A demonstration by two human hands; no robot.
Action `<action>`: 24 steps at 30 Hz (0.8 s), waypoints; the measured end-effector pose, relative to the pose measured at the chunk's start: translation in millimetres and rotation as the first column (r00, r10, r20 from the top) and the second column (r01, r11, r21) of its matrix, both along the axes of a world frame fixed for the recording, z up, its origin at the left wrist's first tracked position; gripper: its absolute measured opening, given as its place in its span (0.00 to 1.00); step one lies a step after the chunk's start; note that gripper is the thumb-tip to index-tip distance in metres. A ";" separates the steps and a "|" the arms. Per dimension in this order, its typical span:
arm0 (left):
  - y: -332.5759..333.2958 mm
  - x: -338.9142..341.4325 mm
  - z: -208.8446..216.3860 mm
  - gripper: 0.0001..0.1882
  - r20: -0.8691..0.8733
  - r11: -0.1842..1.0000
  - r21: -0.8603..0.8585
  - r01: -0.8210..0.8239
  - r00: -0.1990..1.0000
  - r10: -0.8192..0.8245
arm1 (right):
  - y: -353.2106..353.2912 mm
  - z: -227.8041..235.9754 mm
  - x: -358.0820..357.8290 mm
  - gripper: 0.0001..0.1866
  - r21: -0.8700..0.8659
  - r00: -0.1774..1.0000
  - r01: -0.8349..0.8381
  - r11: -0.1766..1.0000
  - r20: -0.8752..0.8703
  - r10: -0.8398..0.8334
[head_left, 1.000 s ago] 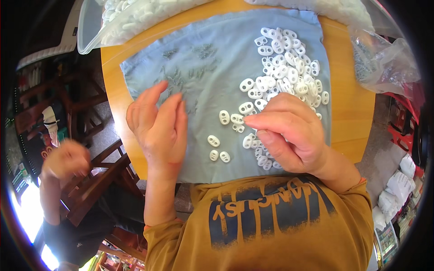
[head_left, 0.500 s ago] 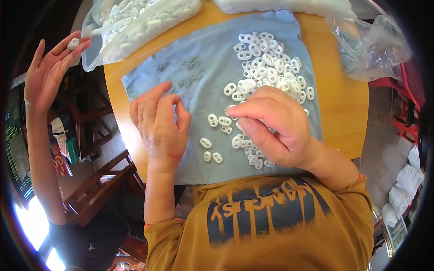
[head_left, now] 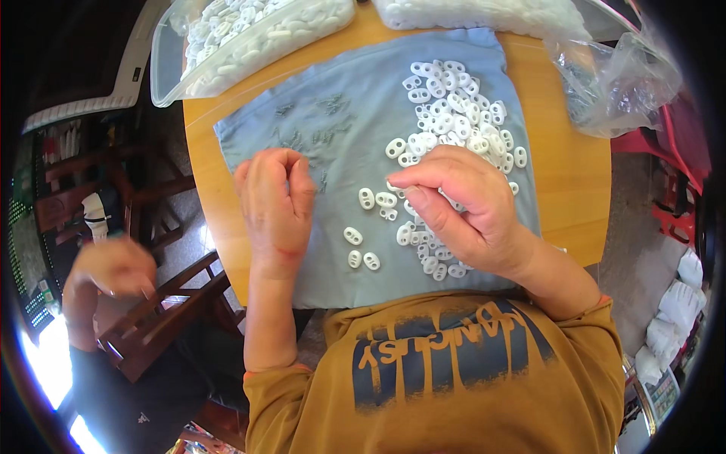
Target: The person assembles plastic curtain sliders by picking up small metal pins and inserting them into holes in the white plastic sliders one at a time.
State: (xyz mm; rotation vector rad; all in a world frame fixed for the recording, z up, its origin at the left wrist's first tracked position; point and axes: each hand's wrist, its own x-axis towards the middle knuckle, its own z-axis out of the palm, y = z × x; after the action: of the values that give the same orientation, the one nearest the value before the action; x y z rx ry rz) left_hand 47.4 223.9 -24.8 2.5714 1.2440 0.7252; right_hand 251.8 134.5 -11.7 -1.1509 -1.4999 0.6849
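My right hand (head_left: pixel 469 208) is bent with thumb and forefinger tips nearly together, over the right half of a blue-grey cloth (head_left: pixel 386 83); I cannot tell whether a small thing sits between them. My left hand (head_left: pixel 274 204) is loosely curled over the cloth's left side, thumb close to the forefinger; its grip is hidden too. Six loose white two-holed pieces (head_left: pixel 352 236) lie between my hands. A heap of similar pieces (head_left: pixel 442 123) spreads beyond and beneath my right hand, toward the cloth's right edge. Small dark springs (head_left: pixel 330 104) lie scattered beyond my left hand. The cloth covers the middle of a wooden surface (head_left: pixel 575 189). Along its far edge stand two clear bins (head_left: pixel 168 60) of white pieces; a clear plastic bag (head_left: pixel 612 83) lies at the far right corner. Off the left edge, another person's hand (head_left: pixel 113 265) is blurred.
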 end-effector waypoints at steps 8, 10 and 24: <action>-11.9 -2.9 20.6 0.05 0.670 0.616 -0.700 0.360 0.630 0.393 | 0.2 23.4 -12.1 0.08 -0.259 0.987 -0.126 0.958 -0.126 0.096; -18.0 0.3 28.9 0.06 0.704 0.584 -0.692 0.425 0.577 0.415 | 4.8 27.9 -17.7 0.09 -0.297 0.982 -0.128 0.946 -0.174 0.079; -40.8 10.6 36.0 0.08 0.690 0.589 -0.700 0.404 0.595 0.412 | 19.5 32.2 -40.8 0.06 -0.352 0.882 -0.256 0.900 -0.466 0.069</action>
State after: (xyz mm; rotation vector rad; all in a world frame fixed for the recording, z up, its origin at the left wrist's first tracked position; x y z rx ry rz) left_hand 58.0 183.1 11.3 1.1624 0.8902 0.8816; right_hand 211.0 154.0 20.5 -1.0736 -1.0938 1.3345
